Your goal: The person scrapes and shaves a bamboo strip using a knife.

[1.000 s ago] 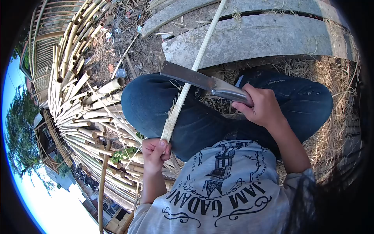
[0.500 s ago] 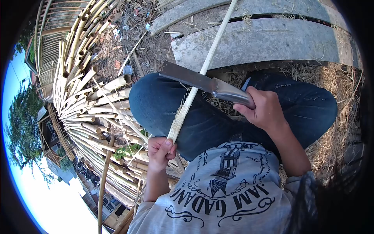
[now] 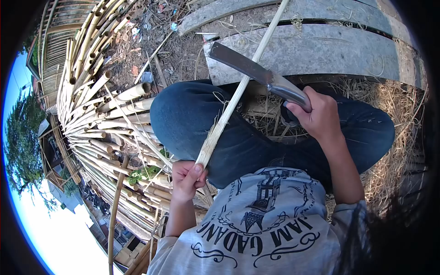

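A long pale bamboo strip (image 3: 228,111) slants across my lap, from my left fist up over the planks ahead. My left hand (image 3: 188,179) is closed round its near end, thumb on top, where the strip looks rough and frayed. In my right hand (image 3: 319,114) is the metal handle of a machete (image 3: 250,68), gripped with the fingers wrapped round it. The dark, broad blade lies across the strip, beyond my knees, with its tip to the upper left. Whether the edge bites into the strip I cannot tell.
Grey wooden planks (image 3: 316,48) with curled shavings lie ahead. Many cut bamboo poles (image 3: 110,133) are heaped at my left. Dry straw-like shavings (image 3: 385,137) cover the ground at right. My crossed legs (image 3: 183,121) are under the strip.
My right hand and the machete have moved forward and a little right along the strip, away from my body. My left hand keeps its grip in nearly the same place.
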`<control>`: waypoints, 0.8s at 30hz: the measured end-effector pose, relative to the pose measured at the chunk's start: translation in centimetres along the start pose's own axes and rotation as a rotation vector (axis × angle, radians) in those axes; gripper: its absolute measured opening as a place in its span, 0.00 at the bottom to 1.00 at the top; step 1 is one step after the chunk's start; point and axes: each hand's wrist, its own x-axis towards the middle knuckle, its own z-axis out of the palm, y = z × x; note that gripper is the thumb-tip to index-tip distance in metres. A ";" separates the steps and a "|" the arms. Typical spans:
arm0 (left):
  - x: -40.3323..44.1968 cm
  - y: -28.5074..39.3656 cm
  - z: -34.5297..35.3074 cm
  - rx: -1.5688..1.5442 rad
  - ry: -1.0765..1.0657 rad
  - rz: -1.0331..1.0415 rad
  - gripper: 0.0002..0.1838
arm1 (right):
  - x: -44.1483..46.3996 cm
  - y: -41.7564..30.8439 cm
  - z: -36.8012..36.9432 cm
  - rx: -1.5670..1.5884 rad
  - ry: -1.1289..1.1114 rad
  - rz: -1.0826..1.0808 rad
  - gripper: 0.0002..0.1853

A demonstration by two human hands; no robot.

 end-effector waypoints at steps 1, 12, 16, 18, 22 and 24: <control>0.1 0.1 -0.1 -0.006 -0.015 -0.002 0.24 | -0.5 -0.8 0.2 0.074 -0.039 0.021 0.29; -0.1 -0.2 -0.7 -0.010 -0.018 0.005 0.26 | -0.6 -2.1 -1.1 -0.067 -0.145 -0.130 0.28; 0.0 0.0 -0.4 -0.001 -0.018 -0.011 0.25 | 1.2 0.8 -1.0 -0.098 -0.001 0.088 0.28; 0.0 -0.1 -0.7 0.002 -0.020 -0.031 0.26 | 0.8 -0.3 -0.8 0.022 -0.042 0.063 0.28; 0.1 -0.5 -1.2 -0.056 -0.042 0.016 0.26 | -0.1 -0.9 -1.0 -0.012 -0.127 -0.094 0.30; -0.1 -0.5 -1.1 -0.007 -0.029 0.012 0.26 | 0.8 -0.2 -1.3 -0.084 -0.075 -0.043 0.30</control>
